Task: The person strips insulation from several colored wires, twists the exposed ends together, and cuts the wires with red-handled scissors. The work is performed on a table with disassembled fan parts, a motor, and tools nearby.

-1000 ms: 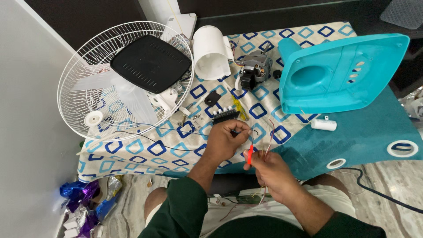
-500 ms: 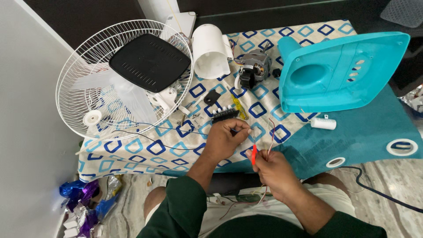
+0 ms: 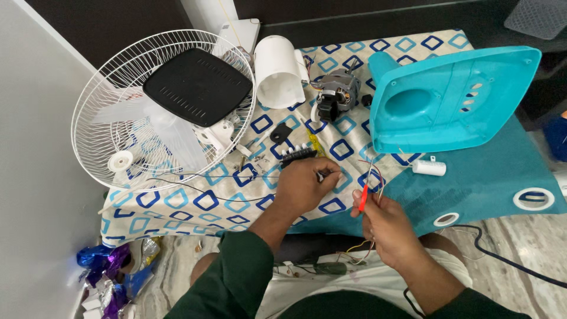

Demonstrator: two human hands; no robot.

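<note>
My left hand (image 3: 307, 186) rests on the patterned cloth (image 3: 195, 198) with its fingers curled around a small part, just below a black switch block with white buttons (image 3: 297, 155). A little to the right and nearer me, my right hand (image 3: 384, 227) pinches a thin red-handled tool (image 3: 364, 198) together with several thin coloured wires (image 3: 373, 174) that rise from it. Both hands are close together at the table's near edge.
A white fan guard (image 3: 118, 118) with blades and a black plate (image 3: 198, 85) lies at the left. A white cylinder housing (image 3: 277, 71), a fan motor (image 3: 335, 97), a turquoise plastic cover (image 3: 455, 97) and a white capacitor (image 3: 429, 168) lie beyond. A dark cable (image 3: 496, 251) runs on the floor.
Both hands have shifted only slightly; the right hand and its red tool sit a touch further right. Nothing was taken up or let go.
</note>
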